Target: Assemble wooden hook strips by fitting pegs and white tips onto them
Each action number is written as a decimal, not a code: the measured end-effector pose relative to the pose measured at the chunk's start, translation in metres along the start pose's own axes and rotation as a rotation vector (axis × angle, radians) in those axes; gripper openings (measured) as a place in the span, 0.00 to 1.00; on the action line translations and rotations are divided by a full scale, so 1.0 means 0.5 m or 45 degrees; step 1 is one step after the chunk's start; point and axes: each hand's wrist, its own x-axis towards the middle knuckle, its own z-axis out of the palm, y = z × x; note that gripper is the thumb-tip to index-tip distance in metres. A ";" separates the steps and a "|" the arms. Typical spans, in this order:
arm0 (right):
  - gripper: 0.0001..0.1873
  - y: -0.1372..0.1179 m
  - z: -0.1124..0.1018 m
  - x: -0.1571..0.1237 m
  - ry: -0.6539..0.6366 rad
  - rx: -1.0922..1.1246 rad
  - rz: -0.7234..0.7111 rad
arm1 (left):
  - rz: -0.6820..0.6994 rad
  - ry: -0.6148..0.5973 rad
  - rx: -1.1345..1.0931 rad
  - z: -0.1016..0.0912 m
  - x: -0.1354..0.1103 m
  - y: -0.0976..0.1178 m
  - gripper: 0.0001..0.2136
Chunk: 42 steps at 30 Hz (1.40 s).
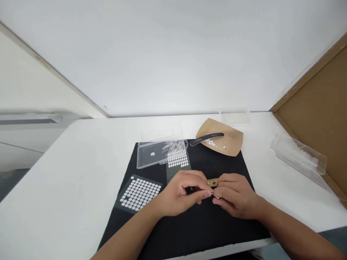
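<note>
My left hand (187,191) is closed in a pinch, thumb against forefinger, at a small shiny silvery piece (215,196). My right hand (235,196) is also closed, its fingers bent around the other end of that piece. The piece is too small and too covered by fingers to name. Just behind the fingertips lies a tan strip (210,181) with a small dark, glossy item (214,182) on it; both hands partly hide the strip. Beneath everything is a black mat (173,234).
Left on the mat lies a sheet of white oval stickers (141,193); a second sticker sheet (177,160) is farther back. A clear plastic case (151,153) holds thin clear sticks. A dark curved nail file (207,138) rests on brown paper (230,142) with white bits. A clear box (298,153) stands right.
</note>
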 end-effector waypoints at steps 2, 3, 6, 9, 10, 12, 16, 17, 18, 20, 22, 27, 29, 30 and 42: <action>0.09 -0.002 0.000 0.000 0.008 0.004 0.000 | -0.064 -0.010 -0.096 0.000 -0.002 -0.006 0.06; 0.09 -0.003 0.000 0.000 0.010 0.000 0.001 | -0.087 -0.015 -0.131 -0.001 -0.003 -0.009 0.07; 0.10 -0.005 0.000 0.001 0.019 -0.019 -0.002 | -0.136 -0.044 -0.204 -0.003 -0.004 -0.016 0.07; 0.11 -0.006 0.000 0.001 0.029 -0.032 -0.010 | -0.176 -0.067 -0.263 -0.006 -0.005 -0.023 0.09; 0.12 -0.006 0.001 0.000 0.029 -0.036 -0.012 | -0.190 -0.072 -0.276 -0.006 -0.005 -0.024 0.09; 0.12 -0.006 0.001 0.000 0.024 -0.052 -0.013 | -0.211 -0.076 -0.291 -0.007 -0.006 -0.027 0.11; 0.13 -0.005 0.003 -0.001 0.022 -0.072 -0.031 | -0.223 -0.095 -0.312 -0.007 -0.006 -0.030 0.12; 0.13 -0.004 0.003 -0.001 0.026 -0.075 -0.037 | -0.222 -0.100 -0.324 -0.007 -0.005 -0.031 0.12; 0.13 -0.004 0.003 -0.001 0.029 -0.079 -0.045 | -0.223 -0.107 -0.335 -0.007 -0.005 -0.031 0.11; 0.12 -0.003 0.004 0.000 0.037 -0.092 -0.054 | -0.225 -0.115 -0.357 -0.006 -0.004 -0.033 0.11; 0.12 -0.004 0.003 0.002 0.033 -0.102 -0.050 | -0.233 -0.122 -0.382 -0.005 -0.005 -0.034 0.12; 0.13 -0.007 -0.001 0.006 0.047 -0.118 -0.050 | -0.268 -0.149 -0.452 0.004 -0.006 -0.029 0.13; 0.13 -0.008 -0.003 0.008 0.070 -0.106 -0.063 | -0.277 -0.165 -0.455 0.008 -0.006 -0.026 0.14; 0.13 -0.008 -0.004 0.008 0.081 -0.098 -0.067 | -0.284 -0.169 -0.455 0.010 -0.006 -0.025 0.14; 0.04 0.009 -0.008 0.004 0.169 -0.109 -0.066 | -0.309 -0.098 -0.501 0.020 -0.008 -0.025 0.15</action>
